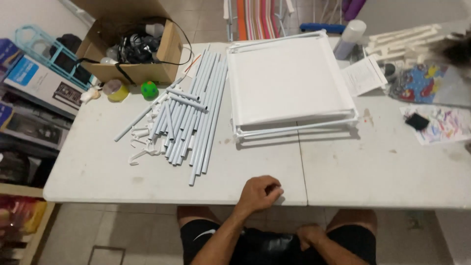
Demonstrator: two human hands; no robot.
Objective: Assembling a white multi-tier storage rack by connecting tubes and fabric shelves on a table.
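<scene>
My left hand (260, 194) rests on the near edge of the white folding table (382, 172), fingers curled in, with nothing clearly in it. My right hand (309, 234) lies low in my lap on black shorts, its fingers partly hidden. A pile of long pale grey tubes (191, 118) lies ahead and to the left of my left hand, with small white connectors (141, 143) at its left side. A stack of white square panels in white frames (289, 83) lies straight ahead, out of reach of both hands.
At the back left an open cardboard box (164, 54) holds cables. A green ball (149, 90) and a yellow round tub (117, 90) sit beside it. A white bottle (351, 38), a paper sheet (364, 74) and colourful printed sheets (441, 122) lie right.
</scene>
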